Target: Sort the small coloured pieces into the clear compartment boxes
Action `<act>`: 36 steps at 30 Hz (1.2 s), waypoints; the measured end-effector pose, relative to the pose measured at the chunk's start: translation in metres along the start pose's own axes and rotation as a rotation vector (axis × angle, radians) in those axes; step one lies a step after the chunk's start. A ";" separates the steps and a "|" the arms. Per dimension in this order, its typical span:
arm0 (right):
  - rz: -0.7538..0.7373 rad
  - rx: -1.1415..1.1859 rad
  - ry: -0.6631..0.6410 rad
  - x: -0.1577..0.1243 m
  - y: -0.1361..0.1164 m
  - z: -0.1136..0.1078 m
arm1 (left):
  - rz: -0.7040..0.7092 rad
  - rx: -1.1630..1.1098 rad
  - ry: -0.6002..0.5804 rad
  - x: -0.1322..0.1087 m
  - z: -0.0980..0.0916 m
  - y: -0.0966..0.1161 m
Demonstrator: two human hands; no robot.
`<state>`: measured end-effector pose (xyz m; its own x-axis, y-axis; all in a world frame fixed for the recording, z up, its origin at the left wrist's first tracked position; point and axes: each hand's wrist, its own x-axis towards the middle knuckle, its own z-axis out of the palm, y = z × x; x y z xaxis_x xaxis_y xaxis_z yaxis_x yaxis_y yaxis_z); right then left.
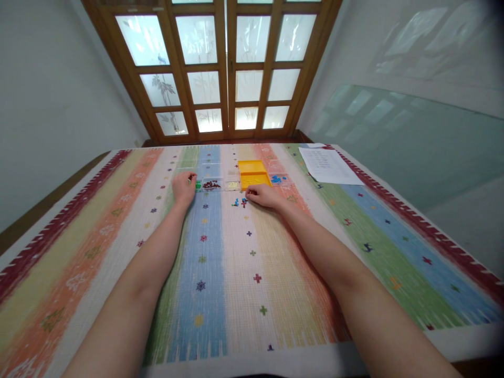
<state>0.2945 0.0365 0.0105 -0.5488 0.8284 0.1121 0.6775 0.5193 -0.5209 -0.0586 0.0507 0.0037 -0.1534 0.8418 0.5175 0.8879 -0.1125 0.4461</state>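
Observation:
My left hand (184,187) is closed at the far left of a row of small boxes, its fingers drawn together over the box with small green pieces (198,185). Whatever its fingertips hold is too small to name. Fingers pinched, my right hand (263,195) rests in front of the yellow box (255,166), beside a loose pile of small blue, red and green pieces (237,202) on the cloth. I cannot make out what is in that pinch. Clear boxes hold dark red pieces (211,185), pale yellow pieces (233,186) and blue pieces (276,179).
A striped tablecloth (202,331) covers the table. Printed paper (331,165) lies at the back right. Behind the table stand wooden doors with glass panes (207,86). A sheet of glass (409,142) leans along the right wall.

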 end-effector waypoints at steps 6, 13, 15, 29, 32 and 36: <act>-0.009 0.004 0.013 0.000 0.002 0.001 | -0.095 0.064 0.064 0.000 0.000 -0.009; 0.002 -0.001 0.007 0.000 0.003 0.002 | 0.059 -0.018 0.001 -0.003 0.005 0.004; 0.002 0.002 0.006 0.000 0.002 0.001 | 0.160 -0.066 -0.062 -0.008 0.007 0.017; -0.026 0.020 0.002 -0.002 0.001 0.000 | 0.663 -0.232 -0.517 -0.039 0.008 0.079; -0.025 -0.015 0.005 -0.003 -0.005 -0.001 | 0.709 -0.242 -0.578 -0.040 0.007 0.080; -0.030 -0.045 -0.023 -0.004 -0.011 -0.003 | 0.713 -0.239 -0.608 -0.041 0.007 0.082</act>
<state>0.2910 0.0278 0.0182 -0.5799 0.8076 0.1069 0.6817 0.5529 -0.4792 0.0240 0.0109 0.0138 0.6975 0.6562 0.2880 0.5635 -0.7505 0.3452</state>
